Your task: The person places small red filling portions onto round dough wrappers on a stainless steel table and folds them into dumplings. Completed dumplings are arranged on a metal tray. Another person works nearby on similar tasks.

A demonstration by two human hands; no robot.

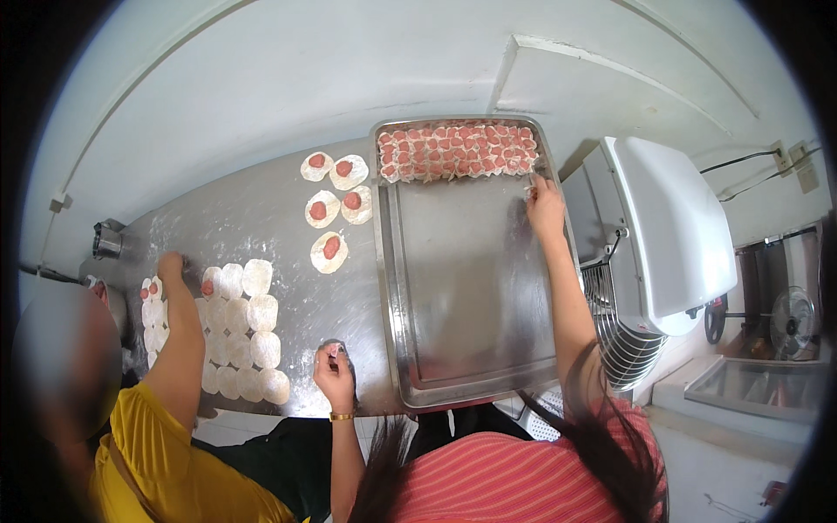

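Note:
Over the steel table's front part, my left hand (334, 376) is closed, fingertips pinched round a small pale-and-pink dumpling (332, 349) partly hidden by them. My right hand (546, 207) reaches into the upper right of a large metal tray (475, 288). Its fingers are pinched at the end of the front row, on what looks like a small dumpling mostly covered by the fingers. Several tight rows of open-topped dumplings (458, 152) with pink meat filling line the tray's far end. Left of the tray, several round floured wrappers (319, 207) lie flat, each with a lump of meat.
At left, a co-worker in a yellow top stretches a hand (172, 263) over a grid of overlapping wrappers (235, 318), a few topped with meat. A metal container (107, 240) stands at the table's far left. Right of the tray is a white mixer-like machine (667, 235) with a wire guard (610, 336).

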